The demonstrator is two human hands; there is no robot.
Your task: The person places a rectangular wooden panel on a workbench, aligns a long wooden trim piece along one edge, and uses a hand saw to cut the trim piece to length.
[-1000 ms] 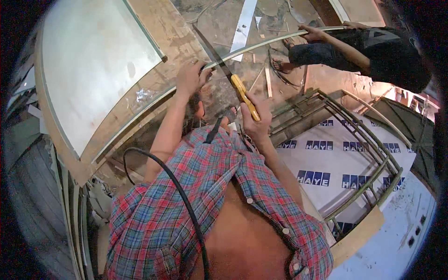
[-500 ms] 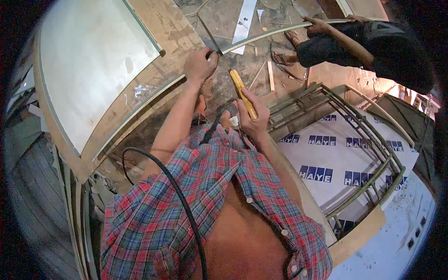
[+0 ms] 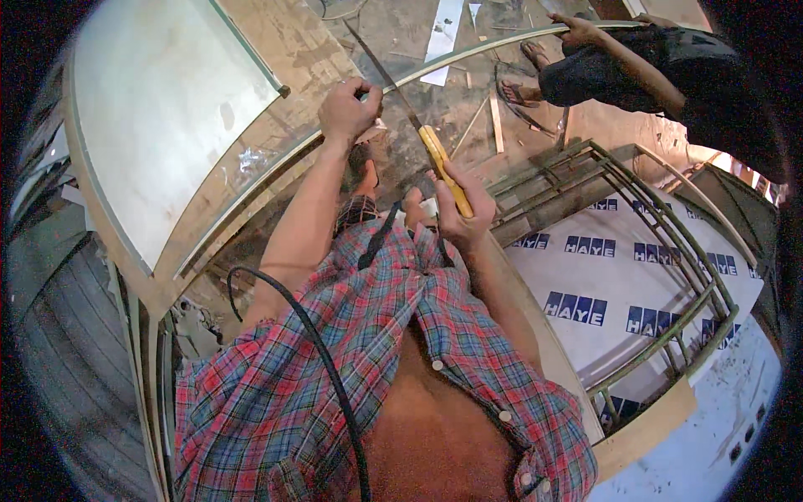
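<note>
My right hand (image 3: 468, 203) is closed around the yellow handle (image 3: 441, 156) of a narrow handsaw. Its dark, thin blade (image 3: 374, 60) slants up and left, across a long curved strip (image 3: 478, 52) with a pale face and green edge. Just left of the blade, my left hand (image 3: 347, 111) is closed on that strip, fingers curled over it. At the far right, a co-worker's hand (image 3: 575, 33) holds the strip's other end. Whether the blade has cut into the strip, I cannot tell.
A large pale curved panel (image 3: 167, 109) lies on a plywood board at the left. To my right, a curved metal frame (image 3: 652, 213) rests on a printed white sheet (image 3: 585, 272). Wood slats (image 3: 495, 121) and scraps litter the floor. A black cable (image 3: 322, 330) crosses my shirt.
My right hand and the saw have shifted slightly right and back toward me. My left hand sits a little further left on the strip. The view has shifted slightly too.
</note>
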